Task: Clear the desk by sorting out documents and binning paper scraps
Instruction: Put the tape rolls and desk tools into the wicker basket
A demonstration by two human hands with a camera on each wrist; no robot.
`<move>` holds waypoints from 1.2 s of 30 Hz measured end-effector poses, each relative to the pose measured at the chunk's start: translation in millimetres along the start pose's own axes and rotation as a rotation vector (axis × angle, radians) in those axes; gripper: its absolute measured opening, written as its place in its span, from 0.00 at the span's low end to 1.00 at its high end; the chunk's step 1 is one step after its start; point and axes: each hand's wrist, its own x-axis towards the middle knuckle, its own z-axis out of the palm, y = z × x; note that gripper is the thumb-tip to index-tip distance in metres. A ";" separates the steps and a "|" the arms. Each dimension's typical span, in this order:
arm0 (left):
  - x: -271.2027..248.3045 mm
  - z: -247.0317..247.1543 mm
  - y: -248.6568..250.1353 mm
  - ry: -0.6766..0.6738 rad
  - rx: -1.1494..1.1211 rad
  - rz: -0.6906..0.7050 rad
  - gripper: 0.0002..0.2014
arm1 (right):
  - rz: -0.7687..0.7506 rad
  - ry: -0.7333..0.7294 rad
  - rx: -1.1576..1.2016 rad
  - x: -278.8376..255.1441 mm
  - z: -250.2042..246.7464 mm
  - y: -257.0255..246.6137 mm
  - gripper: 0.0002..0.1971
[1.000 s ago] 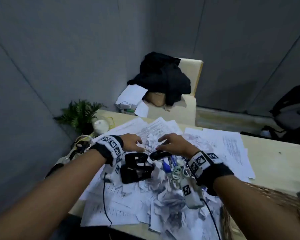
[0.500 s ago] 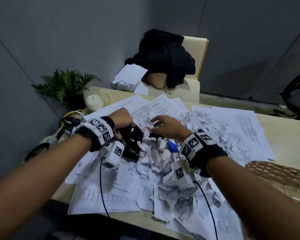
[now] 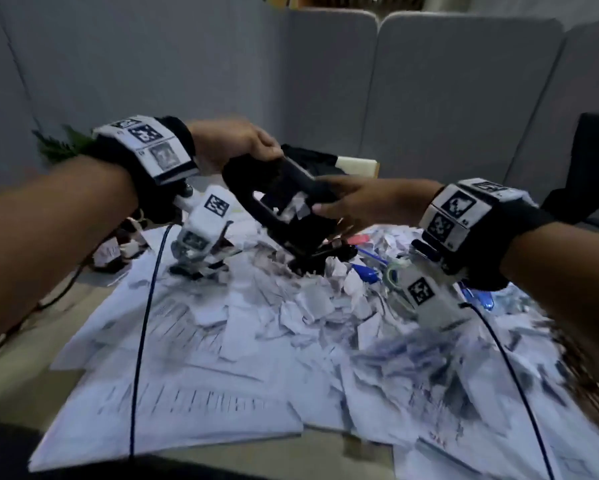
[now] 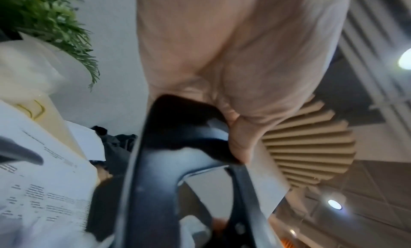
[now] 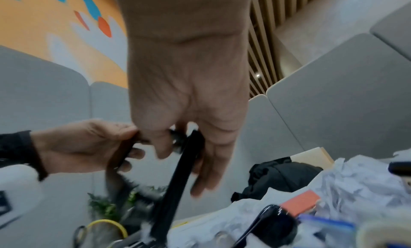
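Observation:
A black plastic organizer (image 3: 284,202) hangs tilted above the desk, a few paper scraps clinging inside it. My left hand (image 3: 235,143) grips its upper left edge, fingers curled over the rim (image 4: 235,142). My right hand (image 3: 353,206) holds its right side, thumb and fingers on either side of a black bar (image 5: 177,181). Below lies a heap of torn and crumpled paper scraps (image 3: 291,306) on top of printed documents (image 3: 187,403) spread over the desk.
Blue pens (image 3: 367,271) and a red eraser (image 5: 298,204) lie among the scraps on the right. A wicker basket (image 3: 589,368) shows blurred at the right edge. A green plant (image 3: 59,147) stands at the far left, and a chair with black clothing (image 3: 312,161) behind the desk.
Both hands have risen from the paper heap with the black organizer, which was lying on the desk before. The head view has tipped upward.

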 end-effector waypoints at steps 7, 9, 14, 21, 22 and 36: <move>-20.9 31.1 47.1 0.228 0.246 0.068 0.10 | -0.212 0.602 -0.664 -53.7 -0.7 -24.6 0.13; -20.5 42.5 41.4 0.074 0.246 -0.028 0.09 | -0.247 0.589 -0.786 -62.6 -6.9 -16.3 0.15; -5.7 68.0 46.8 0.038 0.180 0.059 0.14 | -0.194 0.526 -0.795 -85.2 -31.3 -0.5 0.13; 46.7 107.0 139.8 0.151 0.579 0.347 0.13 | 0.012 0.408 -0.492 -137.2 -82.7 20.8 0.11; 53.2 117.2 159.1 0.130 0.631 0.383 0.13 | 0.016 0.425 -0.448 -150.5 -91.8 26.4 0.12; 89.8 321.6 293.5 -0.260 0.708 0.581 0.21 | 0.562 0.559 -0.546 -311.1 -164.1 146.0 0.11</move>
